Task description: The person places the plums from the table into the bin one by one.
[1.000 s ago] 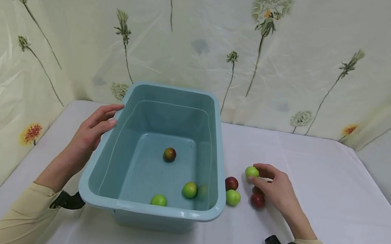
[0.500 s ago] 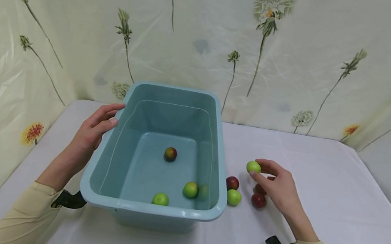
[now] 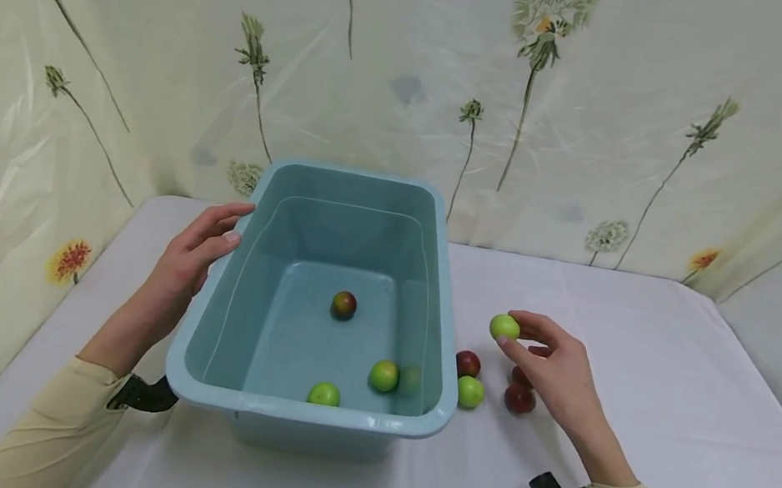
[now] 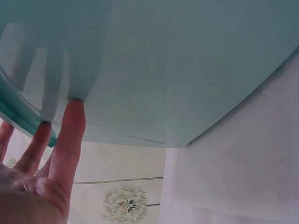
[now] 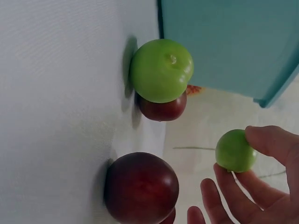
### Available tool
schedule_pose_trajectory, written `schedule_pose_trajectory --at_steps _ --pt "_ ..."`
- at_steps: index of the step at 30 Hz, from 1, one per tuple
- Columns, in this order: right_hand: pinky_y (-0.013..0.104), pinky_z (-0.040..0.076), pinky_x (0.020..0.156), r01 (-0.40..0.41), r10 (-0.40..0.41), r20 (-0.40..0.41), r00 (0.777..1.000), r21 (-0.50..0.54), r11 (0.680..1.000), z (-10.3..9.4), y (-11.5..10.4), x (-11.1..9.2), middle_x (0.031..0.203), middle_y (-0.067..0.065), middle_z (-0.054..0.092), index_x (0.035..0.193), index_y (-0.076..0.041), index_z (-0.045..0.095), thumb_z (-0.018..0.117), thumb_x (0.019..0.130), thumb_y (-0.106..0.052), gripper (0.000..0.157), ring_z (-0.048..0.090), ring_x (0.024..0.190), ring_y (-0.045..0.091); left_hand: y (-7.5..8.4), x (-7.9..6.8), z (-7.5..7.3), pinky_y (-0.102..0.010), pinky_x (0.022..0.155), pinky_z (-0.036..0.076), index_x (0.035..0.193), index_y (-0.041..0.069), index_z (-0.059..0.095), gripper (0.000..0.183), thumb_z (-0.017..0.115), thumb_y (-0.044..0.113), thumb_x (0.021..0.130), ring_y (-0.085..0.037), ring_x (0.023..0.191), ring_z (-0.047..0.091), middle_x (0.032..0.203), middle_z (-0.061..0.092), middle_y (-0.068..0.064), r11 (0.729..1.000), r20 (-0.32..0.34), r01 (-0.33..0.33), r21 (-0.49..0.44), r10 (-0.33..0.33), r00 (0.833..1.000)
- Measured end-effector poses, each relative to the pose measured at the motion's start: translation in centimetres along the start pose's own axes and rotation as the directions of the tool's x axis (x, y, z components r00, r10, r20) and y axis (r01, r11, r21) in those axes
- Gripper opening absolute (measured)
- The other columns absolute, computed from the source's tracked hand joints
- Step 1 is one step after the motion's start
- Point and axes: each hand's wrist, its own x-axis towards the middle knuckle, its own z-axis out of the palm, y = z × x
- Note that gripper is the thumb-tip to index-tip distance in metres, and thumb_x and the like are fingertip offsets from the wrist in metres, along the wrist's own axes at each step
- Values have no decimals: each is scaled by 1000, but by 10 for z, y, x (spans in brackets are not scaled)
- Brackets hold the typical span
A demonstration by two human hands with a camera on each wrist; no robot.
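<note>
My right hand (image 3: 554,370) pinches a green plum (image 3: 504,327) between thumb and fingertips, above the table and to the right of a blue plastic tub (image 3: 446,353). In the right wrist view this green plum (image 5: 235,150) is held out at the fingertips, off the cloth. Below the hand lie a dark red plum (image 3: 520,398) and another dark plum (image 3: 521,376), partly hidden by the fingers. My left hand (image 3: 183,264) rests with extended fingers against the tub's left rim; in the left wrist view one fingertip touches its outer wall (image 4: 140,84).
Beside the tub's right wall lie a green plum (image 3: 470,392) and a dark red plum (image 3: 467,363). Inside the tub are a reddish-green plum (image 3: 344,305) and two green plums, one near the right wall (image 3: 384,375), one near the front. A white cloth (image 3: 647,358) covers the table.
My right hand has lifted the green plum up off the dark plums and shifted slightly left with it. The left hand stays at the tub's rim.
</note>
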Motion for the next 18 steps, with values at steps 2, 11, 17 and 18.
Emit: schedule_pose_trajectory --at_steps 2,11,17,18 --pt "51 46 91 17 -17 -11 1000 1 1000 -1 -2 0 123 15 62 133 -10 58 64 95 -38 48 57 111 34 0 0 1 -41 95 39 146 26 44 44 46 37 104 -23 124 44 147 40 -5 1000 -2 2 -1 -2 1000" --pt "52 43 93 80 -79 -44 996 22 997 -2 -12 2 124 12 62 134 -9 57 63 97 -36 46 55 115 31 -1 0 1 -42 97 36 146 26 44 44 46 36 104 -23 125 43 146 40 -5 1000 -8 -7 -6 7 1000" --pt "49 42 93 116 -114 -45 992 45 992 1 -19 5 125 10 61 135 -11 57 64 97 -35 46 55 114 28 -1 0 1 -41 96 37 145 26 45 43 46 36 104 -23 124 44 146 40 -6 1000 -11 -9 -7 9 1000" --pt "49 42 93 124 -121 -45 992 51 991 2 -20 6 124 9 62 135 -11 57 64 96 -34 45 56 114 27 -1 0 1 -40 96 38 145 26 45 43 46 36 104 -23 124 44 146 40 -6 1000 -11 -8 -7 8 1000"
